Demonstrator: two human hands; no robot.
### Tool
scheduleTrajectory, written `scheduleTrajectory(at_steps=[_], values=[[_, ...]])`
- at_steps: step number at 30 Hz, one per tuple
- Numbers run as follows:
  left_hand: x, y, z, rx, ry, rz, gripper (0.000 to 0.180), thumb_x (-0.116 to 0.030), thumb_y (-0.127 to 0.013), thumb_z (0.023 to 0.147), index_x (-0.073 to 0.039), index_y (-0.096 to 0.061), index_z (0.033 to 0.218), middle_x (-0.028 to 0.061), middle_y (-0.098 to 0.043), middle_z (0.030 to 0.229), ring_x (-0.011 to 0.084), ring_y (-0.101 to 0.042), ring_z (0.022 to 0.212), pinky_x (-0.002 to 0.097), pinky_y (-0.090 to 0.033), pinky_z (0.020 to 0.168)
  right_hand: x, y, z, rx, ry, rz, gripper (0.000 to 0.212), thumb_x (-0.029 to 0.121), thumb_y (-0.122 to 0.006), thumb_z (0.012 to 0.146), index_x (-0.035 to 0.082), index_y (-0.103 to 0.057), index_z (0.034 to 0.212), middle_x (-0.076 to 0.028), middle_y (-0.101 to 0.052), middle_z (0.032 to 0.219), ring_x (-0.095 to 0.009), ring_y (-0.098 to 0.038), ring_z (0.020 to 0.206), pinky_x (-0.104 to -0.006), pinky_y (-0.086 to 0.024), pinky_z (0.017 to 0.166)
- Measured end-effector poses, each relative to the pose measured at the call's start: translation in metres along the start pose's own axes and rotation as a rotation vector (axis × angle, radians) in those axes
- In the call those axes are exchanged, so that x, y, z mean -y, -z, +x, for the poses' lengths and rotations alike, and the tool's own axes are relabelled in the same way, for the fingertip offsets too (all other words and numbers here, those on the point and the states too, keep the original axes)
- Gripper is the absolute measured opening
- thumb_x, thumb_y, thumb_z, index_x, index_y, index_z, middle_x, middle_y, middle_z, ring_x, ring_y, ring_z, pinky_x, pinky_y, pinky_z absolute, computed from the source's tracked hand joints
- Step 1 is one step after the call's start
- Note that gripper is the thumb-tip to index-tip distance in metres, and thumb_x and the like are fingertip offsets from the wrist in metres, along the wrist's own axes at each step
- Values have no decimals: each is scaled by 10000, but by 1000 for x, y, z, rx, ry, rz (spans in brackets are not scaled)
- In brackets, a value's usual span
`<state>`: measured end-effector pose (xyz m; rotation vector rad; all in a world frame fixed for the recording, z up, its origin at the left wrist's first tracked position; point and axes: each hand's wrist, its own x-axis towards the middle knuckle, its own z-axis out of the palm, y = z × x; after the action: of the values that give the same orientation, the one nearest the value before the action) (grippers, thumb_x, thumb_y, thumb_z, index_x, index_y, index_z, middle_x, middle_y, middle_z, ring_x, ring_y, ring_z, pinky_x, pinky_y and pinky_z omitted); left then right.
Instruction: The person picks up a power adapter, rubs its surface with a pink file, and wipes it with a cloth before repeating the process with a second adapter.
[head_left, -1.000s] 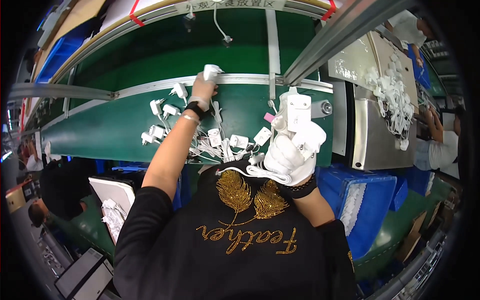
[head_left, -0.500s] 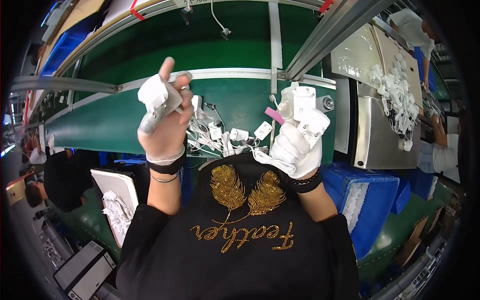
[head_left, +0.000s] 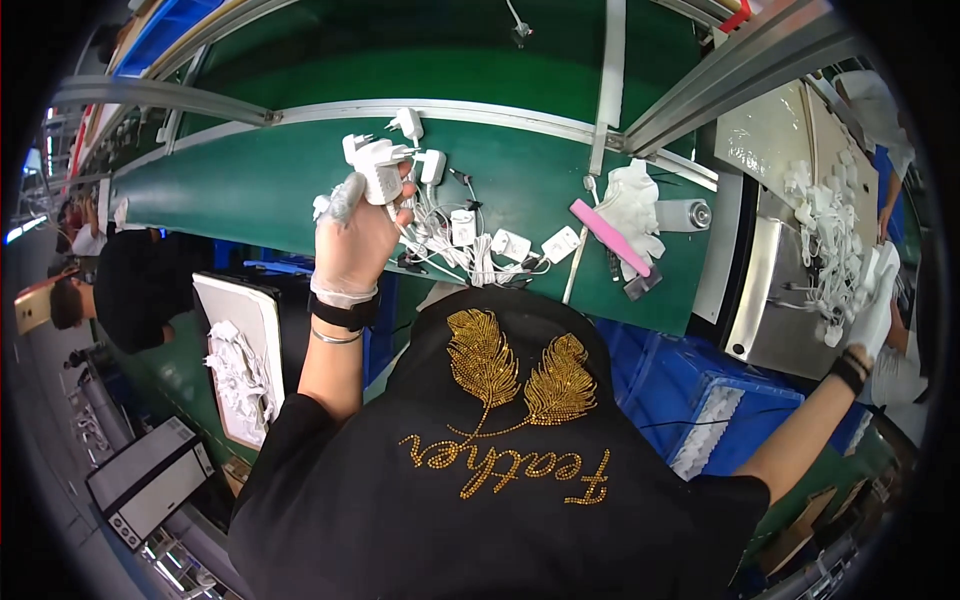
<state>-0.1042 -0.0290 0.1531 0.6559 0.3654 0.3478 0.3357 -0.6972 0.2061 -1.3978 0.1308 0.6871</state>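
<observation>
My left hand (head_left: pixel 358 240), in a thin glove, is closed round a white power adapter (head_left: pixel 382 172) above the green work surface. The adapter's two prongs point to the right. Just beyond and beside it are more white adapters (head_left: pixel 430 166), with a tangle of white cables (head_left: pixel 482 262) nearer me. Far to the right, my white-gloved right hand (head_left: pixel 874 305) is stretched out with its fingers extended. It is at the edge of a heap of white adapters and cables (head_left: pixel 828 250), and I see nothing held in it.
A pink strip-shaped tool (head_left: pixel 612 238) rests across a crumpled white glove (head_left: pixel 632 200), beside a grey cylinder (head_left: pixel 684 215). A metal box (head_left: pixel 775 290) and blue crates (head_left: pixel 740 385) stand on the right. To the left is a tray (head_left: pixel 272 350) with white pieces. Other people are around.
My right hand has swung from the work surface out to the heap on the right; the white adapters it held are no longer visible in it. My left hand has shifted slightly right, its fingers now curled round an adapter.
</observation>
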Motion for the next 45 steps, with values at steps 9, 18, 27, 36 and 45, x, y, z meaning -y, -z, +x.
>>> scheduleTrajectory(at_steps=[9,18,27,36,45], values=[[5,-18,-24,-231,-145,348,509,-100,-602,899,-24,-418,1367,116,-572,1176,189,-581,986,347,-496,836,-78,-149,50,-616,1105,-2083,380,216,-544,939,123,-533,1307,-76,-570,1264,-277,-596,1039,-365,-459,897],[21,-12,-19,-226,-51,675,679,-10,-640,830,-47,-322,1428,84,-594,1143,134,-605,856,242,-505,732,-301,-437,15,502,704,-1589,437,85,-693,706,99,-613,1136,-106,-628,1113,-328,-608,964,-394,-488,861],[18,-3,-15,-202,-44,418,772,8,-615,832,-55,-192,1474,117,-573,1179,188,-617,974,259,-510,762,-234,-470,0,437,264,-667,643,-45,-727,671,64,-505,1265,-91,-607,1072,-182,-617,970,-293,-509,830],[13,-31,-11,10,-63,376,881,65,-601,819,-112,-86,1510,162,-491,1297,243,-583,1083,327,-521,831,-175,-475,-53,219,491,-271,616,102,-754,723,7,-455,1253,-122,-547,1130,-192,-583,994,-298,-507,812],[26,-49,-12,55,64,318,832,86,-627,806,-100,-171,1477,167,-557,1223,213,-615,1007,304,-522,805,-167,-512,-89,513,202,538,630,395,-694,830,-3,-436,1245,-157,-580,938,-228,-607,727,-292,-515,623]])
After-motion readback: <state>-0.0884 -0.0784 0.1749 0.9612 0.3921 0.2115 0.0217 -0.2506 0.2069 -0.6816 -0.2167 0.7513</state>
